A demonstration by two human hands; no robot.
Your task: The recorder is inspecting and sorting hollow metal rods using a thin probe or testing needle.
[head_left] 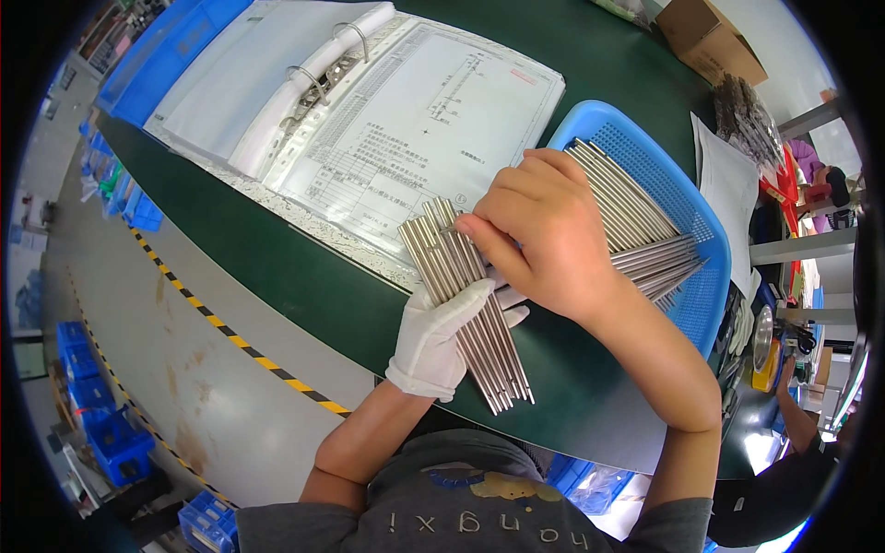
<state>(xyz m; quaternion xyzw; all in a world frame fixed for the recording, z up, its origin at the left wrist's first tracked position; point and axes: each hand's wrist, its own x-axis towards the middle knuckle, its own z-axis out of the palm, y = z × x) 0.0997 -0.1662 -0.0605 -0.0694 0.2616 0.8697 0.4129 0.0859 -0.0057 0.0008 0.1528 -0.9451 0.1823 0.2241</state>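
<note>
A bundle of slim silvery metal rods (466, 309) lies slantwise across my left hand (433, 341), which wears a white glove and is closed around the bundle. The rods' upper ends reach over the lower edge of the binder page. Bare and curled, my right hand (544, 235) is held just right of those upper ends. Its thumb tip meets the rods near their tops, and whatever its fingers pinch is hidden. More metal rods (627, 198) fill a blue perforated basket (712, 230) to the right, partly behind my right hand and forearm.
An open ring binder (396, 120) with a drawing in a clear sleeve covers the far left of the green table (304, 276). Behind it sits a blue bin (175, 55). A cardboard box (710, 41) stands far right. Another person (784, 488) works at the right edge.
</note>
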